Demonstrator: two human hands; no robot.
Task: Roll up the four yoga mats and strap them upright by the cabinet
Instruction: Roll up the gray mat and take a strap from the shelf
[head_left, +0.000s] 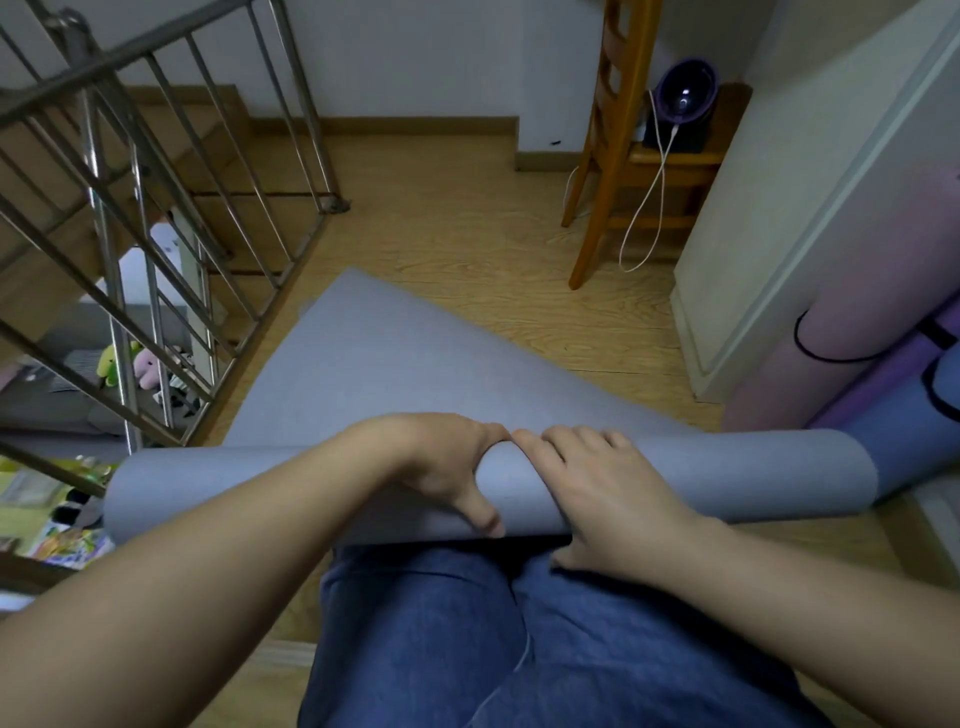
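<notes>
Beneath fingers (571, 444) of left hand (447, 470) and right hand (602, 499), part-rolled grey mat (737, 480)

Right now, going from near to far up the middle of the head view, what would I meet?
Blue jeans → left hand and right hand, both gripping the rolled part of the grey mat → the mat's flat unrolled stretch → wooden floor → skirting board → white wall.
</notes>
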